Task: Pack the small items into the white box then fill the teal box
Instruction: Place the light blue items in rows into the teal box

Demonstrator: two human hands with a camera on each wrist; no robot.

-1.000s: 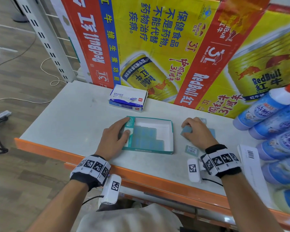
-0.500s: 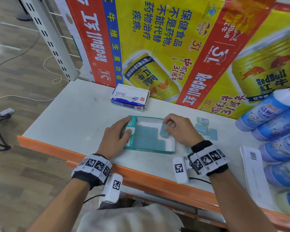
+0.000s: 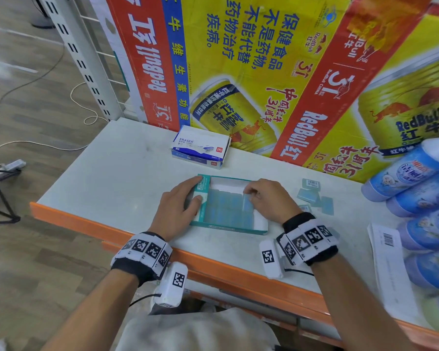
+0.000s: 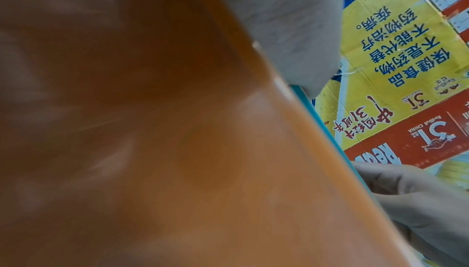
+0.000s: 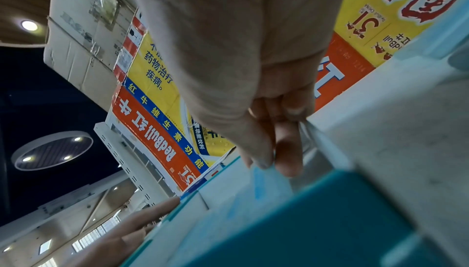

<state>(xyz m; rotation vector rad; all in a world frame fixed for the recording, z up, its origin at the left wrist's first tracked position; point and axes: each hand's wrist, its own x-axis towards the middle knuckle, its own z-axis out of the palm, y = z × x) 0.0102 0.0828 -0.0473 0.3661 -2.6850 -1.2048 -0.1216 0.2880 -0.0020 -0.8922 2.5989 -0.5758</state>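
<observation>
- Teal cardboard forms the rim of the teal box [image 3: 228, 228], which lies open on the white bench [image 3: 107, 178] near its front edge, between the two hands.
- The left hand [image 3: 179, 206] rests at the box's 9 o'clock side, fingers straight along the wall, thumb lying on the rim; it presses rather than grips.
- The right hand [image 3: 269, 198] reaches in from the 3 o'clock side, and its curled fingers and thumb pinch one pale blue eraser [image 3: 247, 205] standing on edge inside the box.
- In the right wrist view the fingertips [image 5: 288, 163] meet on the thin blue piece [image 5: 269, 183], just above the box's near wall [image 5: 317, 221].
- Blue erasers already lie flat in rows [image 3: 221, 209] across the box floor; the far strip shows bare white.
- Loose erasers [image 3: 312, 195] lie at 3 o'clock of the box, just beyond the right hand.
- The white eraser box [image 3: 200, 146] sits at 12 o'clock, closed, against the yellow carton [image 3: 251, 72].
- Blue bottles [image 3: 416, 173] lie stacked at the far right, with a paper slip [image 3: 388, 262] in front of them.
</observation>
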